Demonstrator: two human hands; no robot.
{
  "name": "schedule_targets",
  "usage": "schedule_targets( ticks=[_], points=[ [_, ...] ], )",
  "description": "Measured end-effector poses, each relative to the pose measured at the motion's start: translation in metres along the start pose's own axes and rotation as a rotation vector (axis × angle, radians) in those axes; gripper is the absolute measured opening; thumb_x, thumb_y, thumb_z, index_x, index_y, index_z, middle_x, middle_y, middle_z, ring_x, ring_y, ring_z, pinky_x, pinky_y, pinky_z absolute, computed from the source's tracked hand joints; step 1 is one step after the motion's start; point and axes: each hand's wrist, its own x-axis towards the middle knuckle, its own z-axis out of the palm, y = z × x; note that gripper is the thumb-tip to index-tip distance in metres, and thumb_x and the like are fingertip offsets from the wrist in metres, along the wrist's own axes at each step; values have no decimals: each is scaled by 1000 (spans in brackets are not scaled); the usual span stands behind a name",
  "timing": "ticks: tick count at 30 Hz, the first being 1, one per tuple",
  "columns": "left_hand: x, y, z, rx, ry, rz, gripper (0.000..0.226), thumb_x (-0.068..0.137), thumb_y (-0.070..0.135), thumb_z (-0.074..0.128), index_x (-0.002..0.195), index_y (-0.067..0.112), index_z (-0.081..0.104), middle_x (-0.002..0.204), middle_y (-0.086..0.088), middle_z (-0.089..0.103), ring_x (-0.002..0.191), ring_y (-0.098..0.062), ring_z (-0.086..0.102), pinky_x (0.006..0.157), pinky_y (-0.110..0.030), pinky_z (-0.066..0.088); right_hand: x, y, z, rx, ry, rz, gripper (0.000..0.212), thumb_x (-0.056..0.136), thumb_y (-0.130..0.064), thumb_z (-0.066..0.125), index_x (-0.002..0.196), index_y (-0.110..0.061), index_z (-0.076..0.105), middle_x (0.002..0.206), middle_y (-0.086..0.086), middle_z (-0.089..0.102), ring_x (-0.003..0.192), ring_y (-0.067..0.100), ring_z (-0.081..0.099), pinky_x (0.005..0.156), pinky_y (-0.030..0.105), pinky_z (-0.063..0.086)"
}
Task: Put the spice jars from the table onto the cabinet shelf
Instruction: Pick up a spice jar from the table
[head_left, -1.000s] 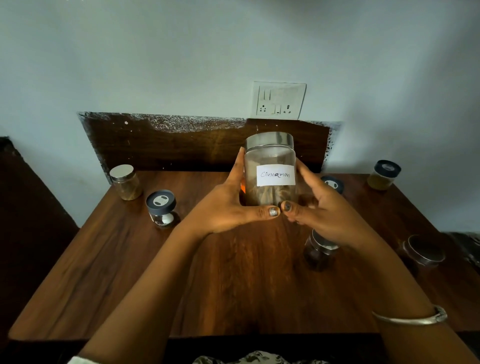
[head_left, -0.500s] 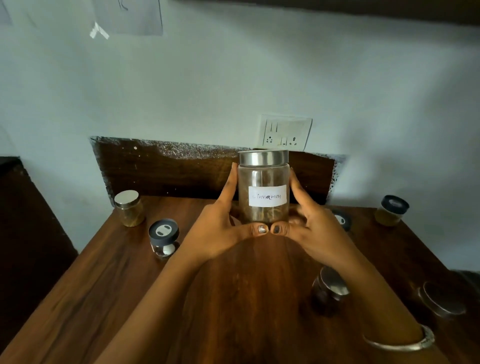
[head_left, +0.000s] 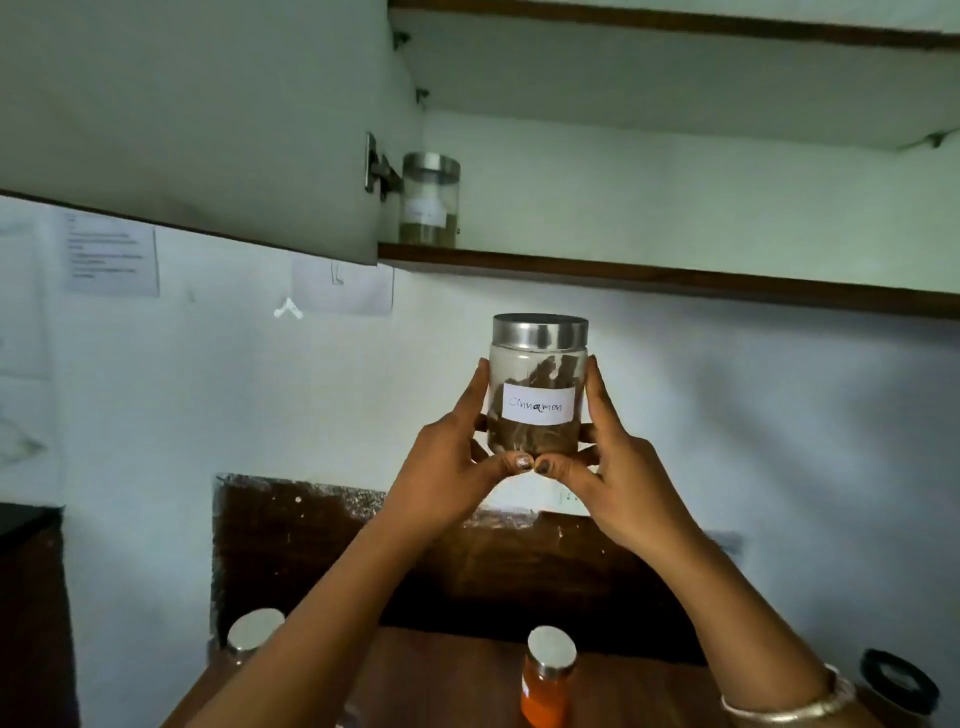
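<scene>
Two hands, left hand (head_left: 447, 473) and right hand (head_left: 623, 478), clasp cinnamon jar (head_left: 537, 405); shelf jar (head_left: 430, 200) label blurred.

The wooden bench (head_left: 457, 680) carries a steel-lidded jar (head_left: 254, 631) on the left, an orange jar (head_left: 548, 675) in the middle and a black-lidded jar (head_left: 898, 680) on the right. The cabinet shelf (head_left: 675, 280) holds one labelled jar (head_left: 430, 200) at its left end.

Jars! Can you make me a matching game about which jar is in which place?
Jars:
1. cinnamon jar
2. orange jar
3. black-lidded jar
4. faint-label jar

Places:
A. on the cabinet shelf
B. on the table, in the middle
C. held up by the left hand and right hand
D. bottom right corner, past the bracelet

Pairs: 1-C, 2-B, 3-D, 4-A.
</scene>
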Motion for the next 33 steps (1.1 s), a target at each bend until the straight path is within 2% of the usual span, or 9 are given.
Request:
schedule_targets(
  ticks=[3,7,11,15,17,19,22,27,33],
  points=[
    [38,-5,-17,4,87,26,86,84,33,66,147,38,8,133,1,55,74,3,57,67,-7,43,45,-5,3,6,59,-51,96,85,-38,62,145,-41,-13,143,-3,48,120,18,57,97,32,45],
    [90,-13,-40,0,184,69,67,85,31,66,139,27,27,128,1,59,74,1,58,67,-11,45,107,-13,4,-9,144,-107,86,85,-40,61,147,-35,1,137,-2,54,120,18,56,89,25,42],
    [143,-16,-58,-16,210,134,59,88,26,62,137,26,28,131,3,56,95,-9,56,83,-24,45,162,-22,4,-14,246,-147,78,84,-39,63,145,-25,16,135,-2,54,121,17,53,87,22,41],
    [191,-17,-70,-34,219,233,57,91,21,58,139,24,28,135,4,53,113,-10,54,88,-22,42,207,-28,-2,-12,319,-162,74,86,-38,60,145,-23,18,133,-1,56,113,17,59,90,26,45],
    [208,-21,-71,-36,232,248,55,91,20,58,138,23,30,134,4,53,112,-7,53,88,-20,42,222,-26,-3,-63,314,-155,71,88,-38,56,145,-23,17,132,-4,56,115,18,59,108,39,35],
    [220,-28,-70,-27,231,254,54,91,21,58,138,23,31,134,5,53,110,-4,50,88,-20,40,236,-21,-2,-111,273,-126,70,90,-41,52,145,-23,15,134,-4,56,119,18,57,116,47,23],
    [231,-42,-64,-14,216,250,53,91,28,57,138,24,34,134,3,52,114,-10,54,90,-20,41,245,-15,0,-151,255,-67,72,87,-51,48,145,-25,16,131,-1,59,114,19,60,99,40,45],
    [242,-56,-53,91,323,231,52,92,37,53,139,23,36,133,0,45,117,-16,52,97,-28,44,260,-11,3,-315,273,36,79,77,-70,33,144,-31,18,130,-4,60,114,22,59,100,44,41],
    [245,-63,-40,181,451,216,25,93,27,52,112,12,48,110,-5,56,96,-18,56,79,-25,46,277,-11,13,-392,364,158,68,84,-68,40,138,-29,35,129,1,57,117,28,54,100,43,38]
  ],
)
